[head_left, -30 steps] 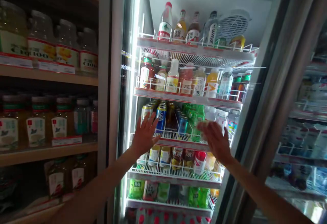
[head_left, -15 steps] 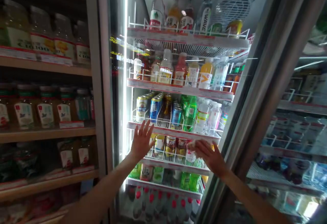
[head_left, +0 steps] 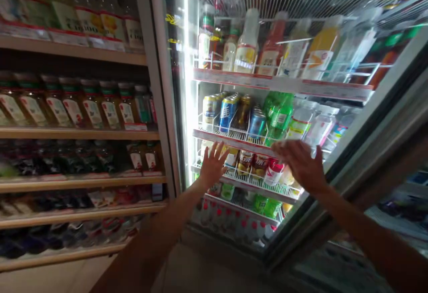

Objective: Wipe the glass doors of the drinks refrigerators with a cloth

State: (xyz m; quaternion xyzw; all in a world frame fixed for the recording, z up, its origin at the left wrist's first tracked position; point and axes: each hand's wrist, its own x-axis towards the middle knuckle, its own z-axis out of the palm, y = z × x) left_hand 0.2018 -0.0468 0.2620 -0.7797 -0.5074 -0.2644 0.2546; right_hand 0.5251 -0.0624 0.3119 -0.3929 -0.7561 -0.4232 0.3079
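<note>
Inspection of the open cooler (head_left: 187,105), seen from my head camera.

1. Door: the glass door (head_left: 374,119) stands swung out to my right, so the wire shelves are exposed.

2. My left hand (head_left: 214,164): fingers spread apart, palm toward the stock, holding nothing. Its fingertips lie at the red price rail (head_left: 234,141) under the row of cans (head_left: 228,112). I cannot tell whether they touch the rail or sit just in front of it.

3. My right hand (head_left: 301,166): also spread and empty, and blurred. It is raised just beside and above the red-capped bottle (head_left: 274,172) on the shelf below the cans. Contact with that bottle cannot be confirmed.

4. Stock between my hands: small jars (head_left: 245,161) with dark lids stand upright in a row behind the wire front. The red-capped bottle is at the right end of that row, leaning a little.

5. Stock nearby: green bottles (head_left: 279,114) stand right of the cans, one shelf up.

6. To my left, well apart from the cooler, wooden shelves (head_left: 76,133) carry labelled bottles.

Status, as I judge it: the cooler is open and both hands are at the shelf fronts. No item is gripped, lifted or out of its row, so any handling of the jars or the bottle is not yet done.
</note>
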